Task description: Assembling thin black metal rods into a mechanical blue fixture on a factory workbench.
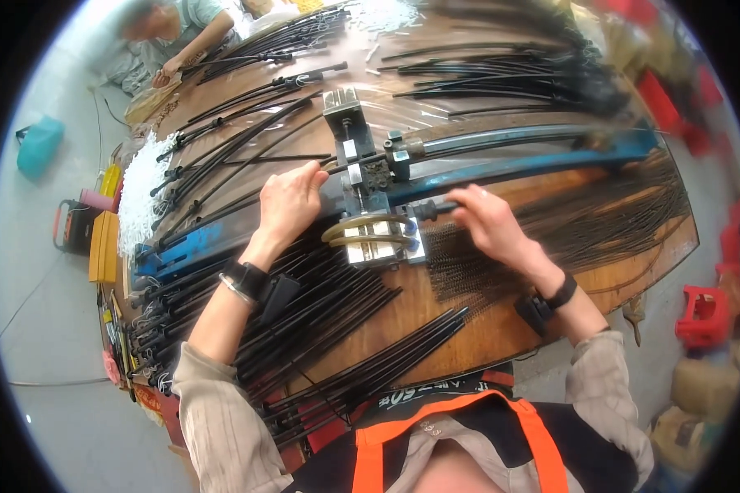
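My left hand (290, 201) is closed in a pinch at the left side of a metal clamping fixture (356, 152). A thin black tube (245, 200) runs up from the lower left into its fingers. To the right of the fixture, my right hand (489, 220) has its fingers closed on a black handle-like piece (440, 207) beside the metal block. Part of that piece is hidden by the fingers. Two curved yellowish hoses (370, 222) loop over the fixture's near end. The fixture sits across a long blue rail (534, 164).
Bundles of black tubes (329, 304) lie near me, with more at the far side. Dark thin wires (567, 230) spread on the wooden table (419, 349) at right. White short sleeves (144, 201) are heaped at left. Another person's hand (168, 70) works at far left. A red stool (703, 316) stands right.
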Tool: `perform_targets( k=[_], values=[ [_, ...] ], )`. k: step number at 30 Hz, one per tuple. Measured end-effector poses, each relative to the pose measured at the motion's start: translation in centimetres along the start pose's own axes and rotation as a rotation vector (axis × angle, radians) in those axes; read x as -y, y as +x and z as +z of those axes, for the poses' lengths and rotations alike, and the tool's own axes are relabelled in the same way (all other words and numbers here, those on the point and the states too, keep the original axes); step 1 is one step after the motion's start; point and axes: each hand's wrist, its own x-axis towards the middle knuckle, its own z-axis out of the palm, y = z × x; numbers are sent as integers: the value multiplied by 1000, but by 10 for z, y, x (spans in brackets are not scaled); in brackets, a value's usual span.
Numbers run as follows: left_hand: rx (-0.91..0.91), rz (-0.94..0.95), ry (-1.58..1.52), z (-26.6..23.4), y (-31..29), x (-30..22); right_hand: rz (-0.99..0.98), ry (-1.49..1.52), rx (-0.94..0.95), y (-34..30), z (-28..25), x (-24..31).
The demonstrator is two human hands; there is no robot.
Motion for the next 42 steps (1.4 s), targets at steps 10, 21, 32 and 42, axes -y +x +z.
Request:
perform_targets(
  k=[10, 21, 32, 42],
  values=[
    [-150, 295, 183, 2, 13, 22, -73, 7, 232, 12, 11, -6],
    [13, 24, 340, -26, -138, -1, -199, -75, 115, -17, 24, -3],
    [-30, -16, 176, -19, -178, 18, -133, -176, 235, -11, 26, 37],
    [151, 115, 42, -19, -158, -25, 21, -151, 256, -16, 31, 41]
  ],
)
